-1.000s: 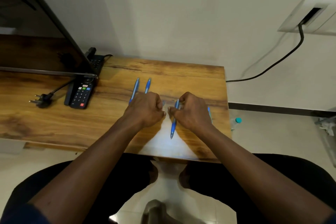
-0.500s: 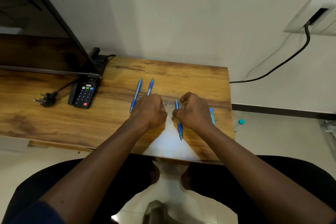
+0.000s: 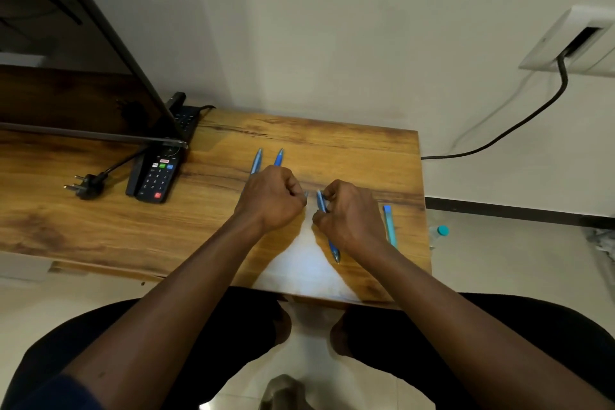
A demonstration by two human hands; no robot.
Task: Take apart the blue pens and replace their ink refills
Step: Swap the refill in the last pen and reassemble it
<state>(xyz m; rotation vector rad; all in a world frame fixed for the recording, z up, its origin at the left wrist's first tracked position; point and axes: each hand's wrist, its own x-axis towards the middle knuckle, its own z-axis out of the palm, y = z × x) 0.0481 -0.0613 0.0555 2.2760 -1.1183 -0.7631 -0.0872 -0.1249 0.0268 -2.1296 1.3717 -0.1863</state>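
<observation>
My right hand [image 3: 352, 213] is closed around a blue pen [image 3: 333, 249], whose tip sticks out toward me below the fist and whose top end shows above the fingers. My left hand [image 3: 271, 198] is a fist just left of it, pinching a small blue-grey pen part [image 3: 306, 194] that is mostly hidden. Two more blue pens [image 3: 257, 161] lie side by side on the wooden table [image 3: 100, 230] beyond my left hand, partly covered by it. A light-blue refill pack [image 3: 389, 226] lies to the right of my right hand.
A black remote [image 3: 156, 178] and a loose power plug [image 3: 85, 186] lie at the left. A dark screen [image 3: 66, 76] leans over the table's back left. The table's right edge is close to the refill pack; a bottle with a teal cap [image 3: 441, 231] stands on the floor beyond.
Both fists have stayed close together over the table's middle. The pen in my right hand has tilted slightly, its tip now pointing more to the right.
</observation>
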